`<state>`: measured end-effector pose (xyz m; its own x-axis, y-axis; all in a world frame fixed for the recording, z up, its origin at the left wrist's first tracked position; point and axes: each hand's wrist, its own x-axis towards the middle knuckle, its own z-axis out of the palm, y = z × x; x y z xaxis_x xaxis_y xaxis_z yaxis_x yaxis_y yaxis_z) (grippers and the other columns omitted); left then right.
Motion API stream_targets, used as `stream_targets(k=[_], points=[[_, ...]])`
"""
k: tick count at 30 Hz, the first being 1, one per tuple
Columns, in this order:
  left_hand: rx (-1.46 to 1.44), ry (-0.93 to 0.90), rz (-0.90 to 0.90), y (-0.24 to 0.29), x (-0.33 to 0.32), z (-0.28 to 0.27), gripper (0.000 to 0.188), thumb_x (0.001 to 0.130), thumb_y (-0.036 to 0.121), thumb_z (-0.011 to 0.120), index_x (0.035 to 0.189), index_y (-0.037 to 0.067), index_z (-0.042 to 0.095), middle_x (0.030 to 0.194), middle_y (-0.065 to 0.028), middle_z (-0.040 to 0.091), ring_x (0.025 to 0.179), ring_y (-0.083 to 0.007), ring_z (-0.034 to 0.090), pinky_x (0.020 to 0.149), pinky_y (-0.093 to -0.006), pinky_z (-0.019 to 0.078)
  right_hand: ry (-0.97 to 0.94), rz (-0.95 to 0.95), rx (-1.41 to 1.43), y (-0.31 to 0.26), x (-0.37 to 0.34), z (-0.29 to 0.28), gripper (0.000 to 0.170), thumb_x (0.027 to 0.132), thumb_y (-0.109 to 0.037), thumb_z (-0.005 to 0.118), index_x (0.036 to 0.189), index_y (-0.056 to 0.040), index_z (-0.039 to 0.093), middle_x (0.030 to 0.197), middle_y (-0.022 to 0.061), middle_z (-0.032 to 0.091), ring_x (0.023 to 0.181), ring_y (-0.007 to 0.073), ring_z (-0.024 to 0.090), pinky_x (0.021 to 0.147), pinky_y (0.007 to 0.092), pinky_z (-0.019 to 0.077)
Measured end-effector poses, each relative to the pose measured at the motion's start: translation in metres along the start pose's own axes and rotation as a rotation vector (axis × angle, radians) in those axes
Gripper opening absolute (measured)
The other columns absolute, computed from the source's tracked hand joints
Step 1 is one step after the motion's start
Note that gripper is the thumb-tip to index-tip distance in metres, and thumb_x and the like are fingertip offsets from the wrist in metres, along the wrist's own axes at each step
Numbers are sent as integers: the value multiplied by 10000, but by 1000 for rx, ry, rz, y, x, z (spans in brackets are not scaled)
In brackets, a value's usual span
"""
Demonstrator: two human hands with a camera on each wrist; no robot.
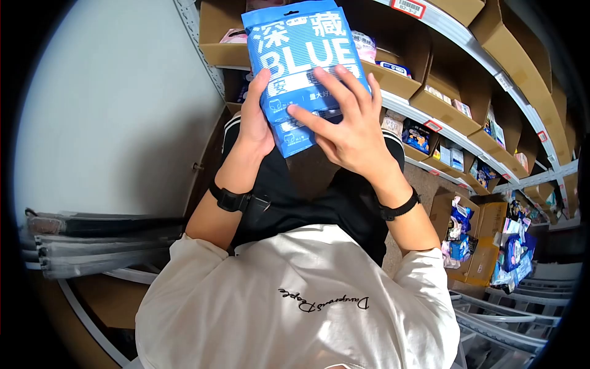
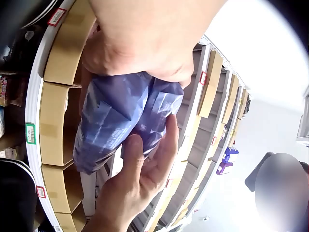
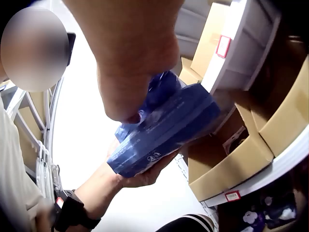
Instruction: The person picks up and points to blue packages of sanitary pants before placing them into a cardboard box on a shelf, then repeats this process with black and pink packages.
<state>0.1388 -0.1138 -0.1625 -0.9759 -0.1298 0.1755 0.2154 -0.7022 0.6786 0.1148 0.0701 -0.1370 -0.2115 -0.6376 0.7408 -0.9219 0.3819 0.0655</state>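
Two blue printed packages, the front one [image 1: 307,55] overlapping a rear one [image 1: 295,142], are held up before the chest. My left hand [image 1: 251,120] grips their left side, thumb along the front edge. Spread fingers of my right hand [image 1: 353,120] lie across the front package's face. The left wrist view has the packages' crinkled ends [image 2: 108,123] below my left hand [image 2: 140,46], with my right hand [image 2: 137,181] touching from beneath. In the right wrist view, my left hand [image 3: 147,178] supports the lower package [image 3: 169,130]; my right fingers are mostly hidden.
Shelves with open cardboard bins [image 1: 452,111] of packaged goods curve along the right. Filled cartons [image 1: 485,243] stand lower right. A pale wall [image 1: 110,92] and a bundle of plastic-wrapped material [image 1: 92,243] are on the left. Metal racks stand near the bottom corners.
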Motion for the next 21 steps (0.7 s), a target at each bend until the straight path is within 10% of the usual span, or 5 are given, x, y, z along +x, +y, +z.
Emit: stream_targets(k=[15, 21], points=[[24, 31, 2, 1, -7, -3, 807, 876, 521, 604, 1427, -4, 337, 1360, -214, 500, 1217, -321, 545, 1019, -463, 456, 156, 133, 180, 32, -6, -41, 490, 704, -179, 778, 1178, -162, 652, 1411, 205, 450, 1274, 404, 462, 1015, 504, 409], [93, 23, 26, 12, -5, -33, 699, 931, 390, 587, 1433, -11, 311, 1343, -200, 511, 1192, -289, 578, 971, -405, 515, -261, -32, 82, 20, 64, -10, 964, 573, -381, 883, 1422, -301, 435, 1538, 119, 306, 1394, 420, 308, 1010, 608, 402]])
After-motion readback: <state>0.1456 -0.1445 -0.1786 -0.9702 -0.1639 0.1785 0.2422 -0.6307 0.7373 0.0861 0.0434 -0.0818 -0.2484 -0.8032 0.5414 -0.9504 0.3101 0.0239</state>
